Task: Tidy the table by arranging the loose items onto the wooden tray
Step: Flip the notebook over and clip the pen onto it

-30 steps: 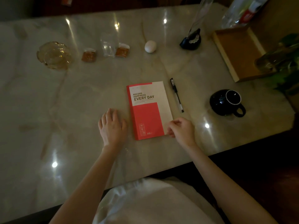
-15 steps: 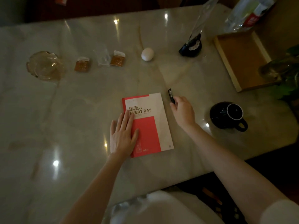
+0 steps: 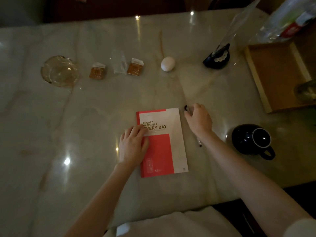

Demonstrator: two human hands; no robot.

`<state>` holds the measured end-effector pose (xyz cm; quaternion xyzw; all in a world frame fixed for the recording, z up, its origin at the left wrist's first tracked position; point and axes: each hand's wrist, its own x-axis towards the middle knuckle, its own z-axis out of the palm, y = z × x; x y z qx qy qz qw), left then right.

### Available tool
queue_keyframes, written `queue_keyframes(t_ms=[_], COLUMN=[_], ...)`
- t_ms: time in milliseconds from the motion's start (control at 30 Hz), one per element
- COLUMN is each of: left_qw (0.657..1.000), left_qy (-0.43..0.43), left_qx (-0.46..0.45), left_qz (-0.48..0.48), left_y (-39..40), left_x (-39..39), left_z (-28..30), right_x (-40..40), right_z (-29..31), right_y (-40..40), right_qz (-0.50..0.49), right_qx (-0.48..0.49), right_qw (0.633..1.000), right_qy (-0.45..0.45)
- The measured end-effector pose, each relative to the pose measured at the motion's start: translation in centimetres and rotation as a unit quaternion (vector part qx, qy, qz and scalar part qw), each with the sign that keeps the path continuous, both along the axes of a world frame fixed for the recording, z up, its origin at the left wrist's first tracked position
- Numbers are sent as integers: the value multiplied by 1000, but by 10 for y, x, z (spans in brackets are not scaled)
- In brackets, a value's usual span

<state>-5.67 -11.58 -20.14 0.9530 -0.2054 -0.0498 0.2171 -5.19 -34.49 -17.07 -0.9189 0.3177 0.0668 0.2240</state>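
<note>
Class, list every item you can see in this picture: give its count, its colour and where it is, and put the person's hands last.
table: one, pale marble, fills the view
wooden tray: one, brown, far right
notebook: one, red and white, centre
pen: one, black, right of notebook
mug: one, black, near right
egg: one, white, far centre
snack packets: two, amber, far left
clear wrapper: one, between the packets
glass ashtray: one, clear, far left
dark pouch: one, left of tray
left hand: rests on notebook
right hand: grips pen
</note>
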Motion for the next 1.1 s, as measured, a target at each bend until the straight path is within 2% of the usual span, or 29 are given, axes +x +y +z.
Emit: queue_keyframes(t_ms=[167, 267, 367, 500, 633, 800, 967, 1100], left_qw=[997, 996, 995, 994, 985, 965, 955, 938], left_qy=[-4, 38, 82, 92, 113, 171, 221, 257], left_qx=[-71, -56, -32, -56, -113, -166, -171, -214], left_qz=[41, 59, 36, 21, 64, 111, 96, 97], left_y=[-9, -15, -17, -14, -16, -21, -17, -14], left_x=[39, 60, 72, 72, 74, 79, 85, 86], left_z=[10, 9, 2, -4, -6, -1, 4, 9], right_x=[17, 30, 48, 68, 81, 99, 116, 125], right_z=[-3, 0, 12, 22, 21, 13, 14, 10], right_y=[-3, -5, -9, -6, 2, 13, 26, 33], right_qz=[39, -13, -56, -150, -242, -295, -302, -251], right_qx=[-12, 57, 135, 269, 400, 471, 464, 444], right_qw=[999, 996, 977, 925, 853, 796, 789, 826], right_qy=[-1, -73, -156, -221, -231, -239, -267, -240])
